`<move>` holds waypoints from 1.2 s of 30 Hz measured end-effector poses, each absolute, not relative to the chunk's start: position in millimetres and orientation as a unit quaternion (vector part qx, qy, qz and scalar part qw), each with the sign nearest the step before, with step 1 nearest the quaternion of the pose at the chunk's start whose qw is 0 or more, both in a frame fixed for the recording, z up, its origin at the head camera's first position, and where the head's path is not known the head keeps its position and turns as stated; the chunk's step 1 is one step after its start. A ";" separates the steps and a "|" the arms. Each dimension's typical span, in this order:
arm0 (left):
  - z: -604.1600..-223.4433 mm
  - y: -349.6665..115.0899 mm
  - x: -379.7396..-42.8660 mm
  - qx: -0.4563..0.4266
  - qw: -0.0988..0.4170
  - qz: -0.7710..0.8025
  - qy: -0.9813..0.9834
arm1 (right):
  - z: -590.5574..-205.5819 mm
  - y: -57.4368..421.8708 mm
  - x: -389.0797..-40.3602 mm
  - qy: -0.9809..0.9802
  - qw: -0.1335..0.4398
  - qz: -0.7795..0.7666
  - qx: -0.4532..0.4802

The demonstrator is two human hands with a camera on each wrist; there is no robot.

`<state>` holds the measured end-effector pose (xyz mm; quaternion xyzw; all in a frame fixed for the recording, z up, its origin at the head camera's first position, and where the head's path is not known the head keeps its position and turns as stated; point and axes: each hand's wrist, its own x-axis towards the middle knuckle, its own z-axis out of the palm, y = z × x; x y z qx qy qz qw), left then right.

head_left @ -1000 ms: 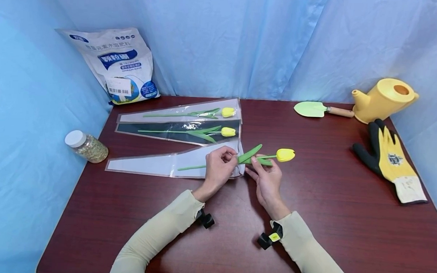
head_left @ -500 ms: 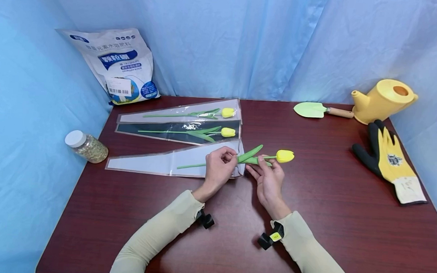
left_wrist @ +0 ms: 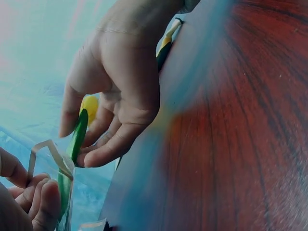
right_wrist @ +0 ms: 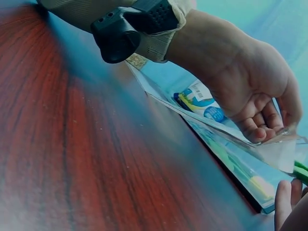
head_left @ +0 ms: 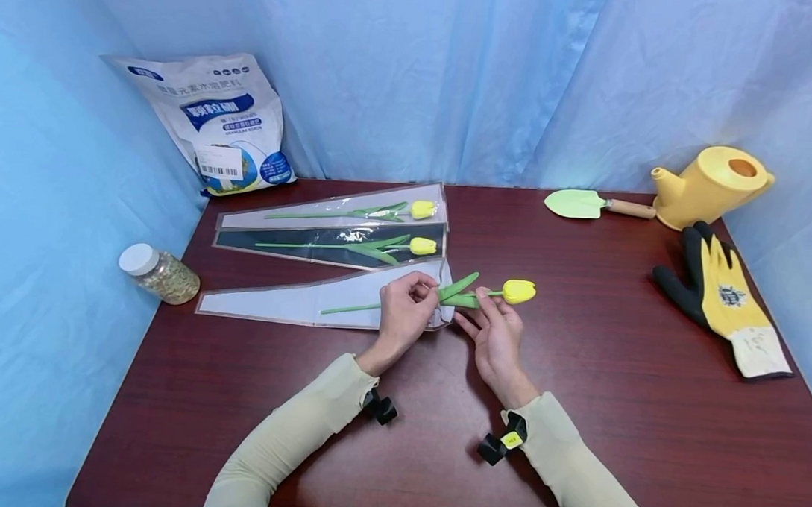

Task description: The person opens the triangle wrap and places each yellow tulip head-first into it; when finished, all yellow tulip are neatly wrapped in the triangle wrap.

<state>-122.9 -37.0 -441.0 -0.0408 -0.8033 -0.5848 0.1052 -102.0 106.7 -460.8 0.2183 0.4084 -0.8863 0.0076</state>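
In the head view my left hand [head_left: 406, 311] pinches the upper edge of a white flower sleeve [head_left: 263, 305] at its wide mouth. The left wrist view shows that transparent mouth [left_wrist: 61, 159] standing raised. My right hand [head_left: 498, 344] holds an artificial yellow tulip [head_left: 519, 292] near its leaves, between thumb and fingers. The tulip's green stem lies inside the sleeve, pointing left. Its bloom and part of the leaves stick out to the right. Further back lie two sleeved tulips, one in a white sleeve [head_left: 246, 219] and one in a dark sleeve [head_left: 239, 238].
A white fertilizer bag [head_left: 229, 128] stands at the back left, with a white-capped jar [head_left: 170, 279] of granules in front. At right are a green trowel [head_left: 575, 203], a yellow watering can [head_left: 700, 189] and a yellow-and-black glove [head_left: 730, 298]. Blue curtains [head_left: 385, 81] surround the table.
The tulip has slid a little to the left, its stem further into the sleeve. My right hand has shifted its hold along the tulip, then moved slightly left; the left hand stays nearly still.
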 end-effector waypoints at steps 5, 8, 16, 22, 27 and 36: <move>-441.2 -37.2 -123.7 -0.038 0.102 -0.586 -0.803 | -459.4 110.0 -102.2 0.368 0.021 -0.901 0.229; -441.7 -37.0 -123.1 -0.040 0.099 -0.585 -0.804 | -458.7 108.9 -101.6 0.356 0.020 -0.903 0.238; -442.6 -36.0 -122.2 -0.045 0.094 -0.587 -0.803 | -462.1 102.8 -101.0 0.395 0.007 -0.886 0.243; -440.6 -34.9 -120.9 -0.059 0.098 -0.596 -0.794 | -465.3 96.9 -98.5 0.412 0.012 -0.881 0.234; -439.3 -34.1 -119.2 -0.070 0.093 -0.602 -0.790 | -466.0 93.7 -98.9 0.404 0.016 -0.883 0.237; -440.5 -36.0 -122.0 -0.104 0.067 -0.603 -0.788 | -467.7 92.8 -97.6 0.394 0.025 -0.888 0.237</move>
